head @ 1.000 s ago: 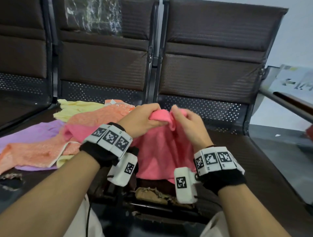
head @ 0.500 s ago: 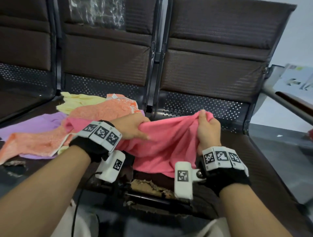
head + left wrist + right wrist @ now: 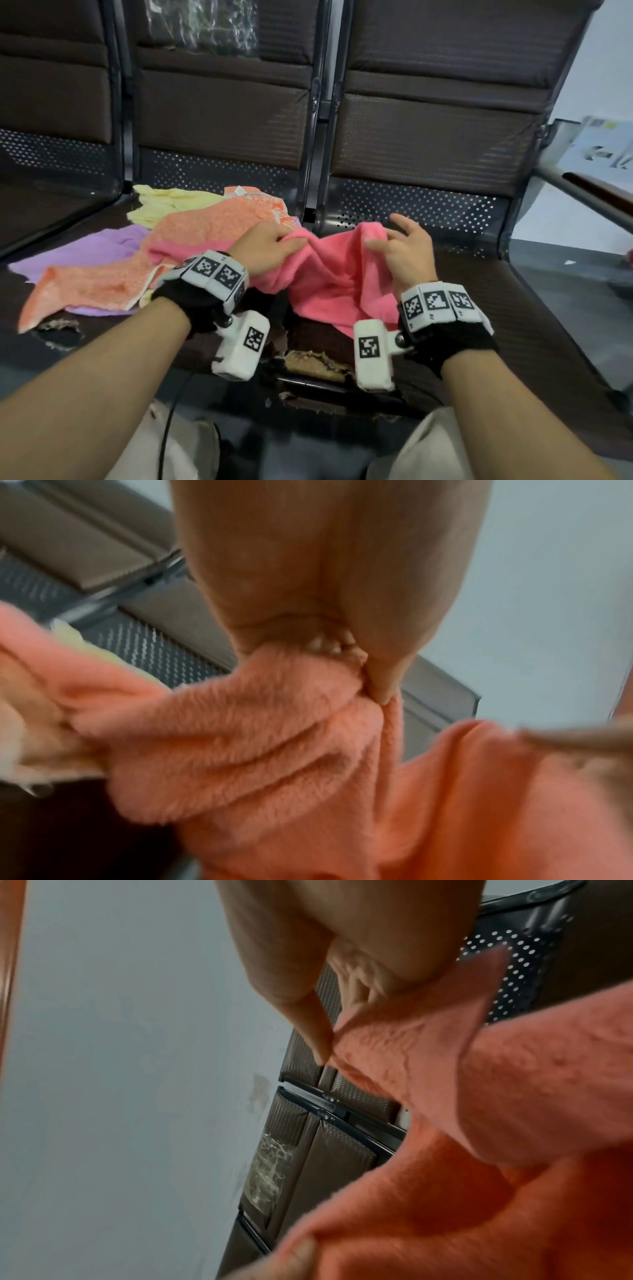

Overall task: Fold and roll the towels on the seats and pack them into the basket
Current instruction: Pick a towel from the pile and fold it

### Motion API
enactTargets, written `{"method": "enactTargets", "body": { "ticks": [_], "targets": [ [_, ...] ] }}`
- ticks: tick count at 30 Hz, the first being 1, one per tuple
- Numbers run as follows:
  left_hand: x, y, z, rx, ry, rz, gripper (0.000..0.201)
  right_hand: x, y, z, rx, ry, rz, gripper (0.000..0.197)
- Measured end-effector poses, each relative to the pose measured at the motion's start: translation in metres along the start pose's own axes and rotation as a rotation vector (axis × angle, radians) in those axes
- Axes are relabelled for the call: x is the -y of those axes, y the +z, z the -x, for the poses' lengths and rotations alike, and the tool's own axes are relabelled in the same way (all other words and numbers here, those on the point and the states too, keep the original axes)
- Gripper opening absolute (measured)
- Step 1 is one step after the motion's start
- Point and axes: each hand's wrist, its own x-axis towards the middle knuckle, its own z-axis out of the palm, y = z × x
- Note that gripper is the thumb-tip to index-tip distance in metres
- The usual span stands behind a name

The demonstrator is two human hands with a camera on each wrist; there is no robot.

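Right, nearest the camera the two forearms reach in from six o'clock, each with a black wrist band (image 3: 191, 301) carrying white marker blocks. Just past them, the left hand (image 3: 265, 248) has its fingers curled round a bunched fold of the pink towel (image 3: 337, 277); the left wrist view shows the thumb and fingertips (image 3: 329, 645) clamping gathered pile. Over at three o'clock of it, the right hand (image 3: 407, 251) has its fingers spread and loosely bent at the towel's far corner. From the right wrist view the thumb (image 3: 308, 1020) sits against the cloth edge (image 3: 411, 1042), but whether it truly pinches I cannot tell. The towel sags between the hands and drapes down over the front of the right-hand seat (image 3: 513, 308), whose front edge is torn (image 3: 318, 365).

At nine to ten o'clock, on the middle seat, lie an orange towel (image 3: 137, 274), a lilac towel (image 3: 85, 250) beneath it and a pale yellow towel (image 3: 168, 204) furthest back. Beyond stand the dark seat backs (image 3: 445, 120), with crinkled clear plastic (image 3: 202, 24) at twelve o'clock.
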Motion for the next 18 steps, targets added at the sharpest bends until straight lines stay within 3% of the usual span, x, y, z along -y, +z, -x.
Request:
{"method": "enactTargets", "body": {
  "ticks": [2,5,9,12,14,16,18],
  "targets": [
    [-0.011,0.003,-0.002,0.0,0.007,0.172,0.021,-0.01,-0.001,-0.001,0.094,0.01,0.134,0.073],
    [-0.009,0.014,-0.008,0.064,0.023,0.211,0.019,-0.027,-0.01,-0.002,0.2,-0.01,0.484,0.069],
    [0.017,0.032,-0.019,0.263,-0.069,0.113,0.023,-0.04,-0.025,-0.004,0.309,0.037,0.949,0.064],
    [0.03,0.038,-0.026,0.354,-0.056,0.001,0.017,-0.045,-0.032,-0.007,0.415,0.164,1.197,0.057],
    [0.033,0.04,-0.028,0.366,-0.018,-0.132,0.009,-0.046,-0.031,-0.01,0.439,0.207,1.285,0.037],
    [0.034,0.039,-0.032,0.319,0.002,-0.259,0.028,-0.043,-0.024,-0.014,0.398,0.166,1.264,0.021],
    [0.037,0.035,-0.037,0.291,-0.022,-0.198,0.03,-0.039,-0.013,-0.017,0.316,0.046,1.123,0.013]
  ]
}}
